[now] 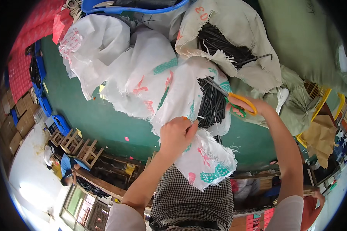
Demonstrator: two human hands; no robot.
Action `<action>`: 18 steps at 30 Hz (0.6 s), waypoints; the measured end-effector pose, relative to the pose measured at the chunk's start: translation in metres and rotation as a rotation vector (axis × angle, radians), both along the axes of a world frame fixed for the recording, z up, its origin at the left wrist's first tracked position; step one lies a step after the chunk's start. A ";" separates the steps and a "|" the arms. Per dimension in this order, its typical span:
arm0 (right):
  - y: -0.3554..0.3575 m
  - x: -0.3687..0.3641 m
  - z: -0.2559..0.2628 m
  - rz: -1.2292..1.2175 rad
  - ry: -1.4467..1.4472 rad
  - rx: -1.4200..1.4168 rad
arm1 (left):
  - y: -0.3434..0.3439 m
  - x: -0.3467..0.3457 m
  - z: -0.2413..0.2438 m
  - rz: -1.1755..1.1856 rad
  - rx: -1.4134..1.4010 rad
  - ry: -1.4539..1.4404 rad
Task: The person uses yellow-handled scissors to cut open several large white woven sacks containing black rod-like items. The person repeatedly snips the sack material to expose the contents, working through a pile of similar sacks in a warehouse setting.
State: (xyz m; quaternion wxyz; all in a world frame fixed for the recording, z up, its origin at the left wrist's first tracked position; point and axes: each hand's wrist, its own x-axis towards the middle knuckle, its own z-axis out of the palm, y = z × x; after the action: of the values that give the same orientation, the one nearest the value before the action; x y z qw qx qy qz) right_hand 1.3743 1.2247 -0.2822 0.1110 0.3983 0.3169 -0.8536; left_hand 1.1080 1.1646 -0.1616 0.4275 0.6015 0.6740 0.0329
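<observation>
My right hand point(243, 105) holds scissors point(224, 92) with orange and green handles, their blades pointing up and left over a torn opening in a white woven sack point(179, 86). Thin black rods or strips point(211, 105) fill that opening. At its lower left edge, my left hand point(177, 134) is closed on the sack's frayed fabric, with a bit of orange showing at a finger. Below hangs a loose flap of sack point(206, 161) with green and red print, in front of a checked garment. Whether the blades are touching anything cannot be told.
Another opened sack point(243, 17) with black strips and a hooked rod lies above. More white sacks point(104, 37) are at the left, a blue tub point(133, 11) at the top, greenish sacks point(295, 101) at the right. Wooden stools point(88, 153) and a person point(68, 170) are lower left, another person point(312, 208) lower right.
</observation>
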 end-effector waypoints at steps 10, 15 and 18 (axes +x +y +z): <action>0.039 -0.081 0.004 0.273 -0.120 -0.059 | -0.012 0.024 0.012 0.094 -0.107 -0.228; 0.031 -0.075 0.011 0.431 -0.312 0.170 | -0.050 0.020 0.036 -0.051 -0.156 -0.296; 0.021 -0.048 0.000 0.480 -0.332 0.267 | -0.078 -0.014 0.038 -0.031 -0.106 -0.223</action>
State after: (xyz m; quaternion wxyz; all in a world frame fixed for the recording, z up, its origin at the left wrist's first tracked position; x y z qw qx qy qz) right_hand 1.3260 1.2454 -0.2824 0.3062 0.4570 0.4888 -0.6772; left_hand 1.0943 1.0866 -0.1234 0.5316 0.5811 0.6135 0.0572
